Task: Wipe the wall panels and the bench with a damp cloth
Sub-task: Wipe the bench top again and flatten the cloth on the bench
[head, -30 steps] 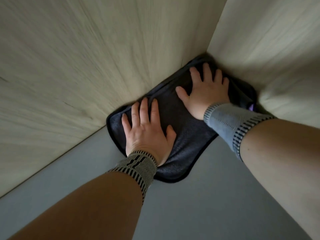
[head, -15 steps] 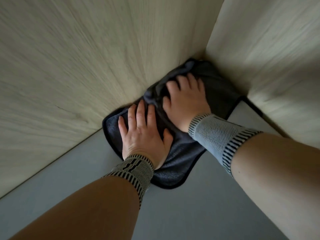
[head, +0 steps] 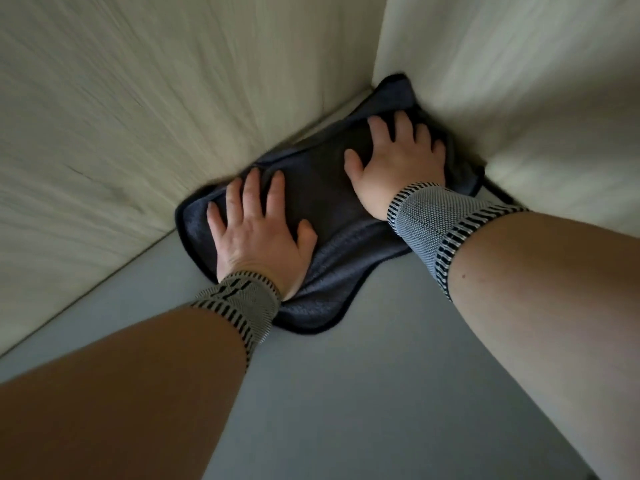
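Grey bench surface fills the near field, from 6 o'clock up toward centre. Two bare forearms enter over it, one from 7 o'clock, one from 3 o'clock. Each wrist carries a knitted grey band with black dashes: left wristband, right wristband.

Dark cloth, black-edged, lies flat on the bench just past the wristbands, running from centre toward 1 o'clock. Its near corner sits at about 6 o'clock of the left hand; its far corner is pushed into the angle where the two walls meet and rides slightly up there.

Left hand: palm down on the near-left part of the cloth, fingers straight and spread, thumb out to the right. It presses flat; nothing is gripped.

Right hand: palm down on the far-right part of the cloth, fingers spread and only slightly bent, tips close to the right wall. Also pressing flat, no grip. The two hands are apart, with bare cloth between them.

Pale wood-grain left wall panel meets the bench along the cloth's far-left edge, from 9 to 12 o'clock. Right wall panel, same material, stands from 12 to 3 o'clock. Panel grain is motion-blurred.
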